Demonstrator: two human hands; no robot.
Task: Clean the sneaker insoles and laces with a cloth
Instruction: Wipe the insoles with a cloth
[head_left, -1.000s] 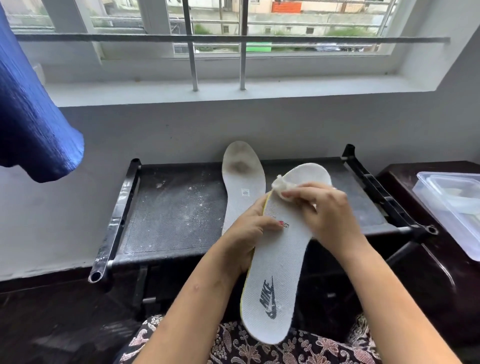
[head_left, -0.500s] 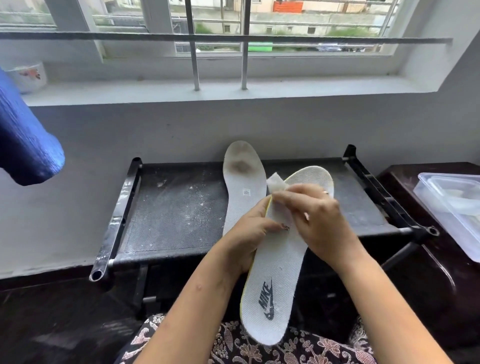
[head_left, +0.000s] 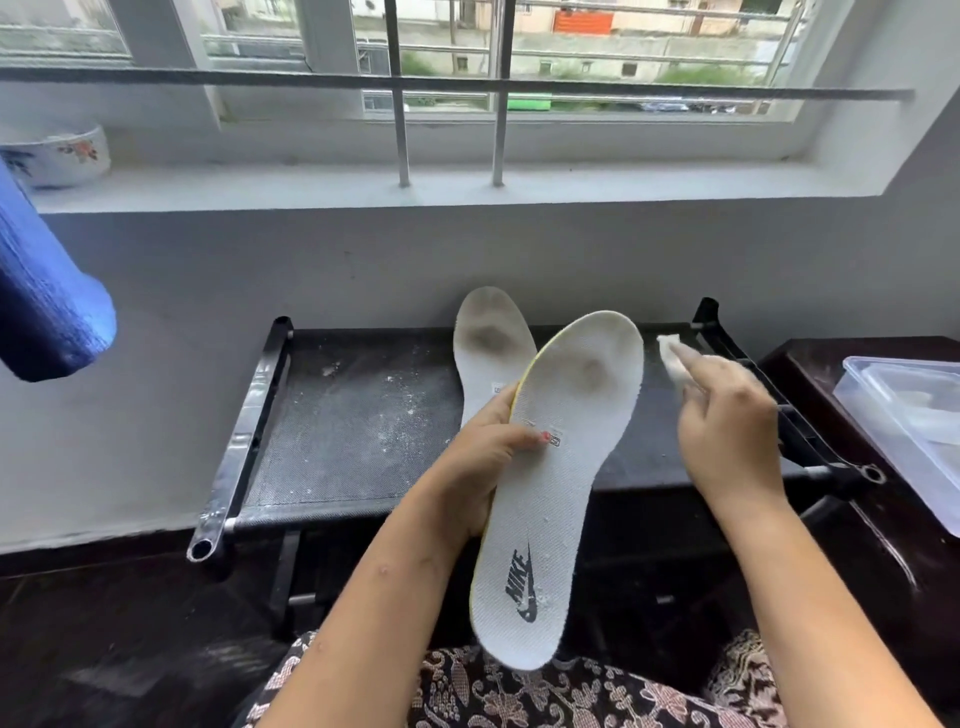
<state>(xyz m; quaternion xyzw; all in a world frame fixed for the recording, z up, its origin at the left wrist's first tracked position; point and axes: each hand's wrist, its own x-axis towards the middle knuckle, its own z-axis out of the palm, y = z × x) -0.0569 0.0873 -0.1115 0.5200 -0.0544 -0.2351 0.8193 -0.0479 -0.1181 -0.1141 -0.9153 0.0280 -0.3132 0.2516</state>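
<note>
Off comes my right hand (head_left: 727, 415), cloth (head_left: 672, 358) pinched in its fingers, now just right of the insole (head_left: 561, 467); left hand (head_left: 483, 467) grips its left edge, toe pointing away.

Printed insole (head_left: 561, 467) is tilting upright, toe stained; second insole (head_left: 491, 358) is lying on desk (head_left: 363, 415); white cloth (head_left: 675, 358) is hanging just beside the first, apart.

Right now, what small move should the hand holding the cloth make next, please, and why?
Probably lay the small white cloth, pinched in the right hand, onto the toe end of the white Nike insole: a grey smudge shows there.
</note>
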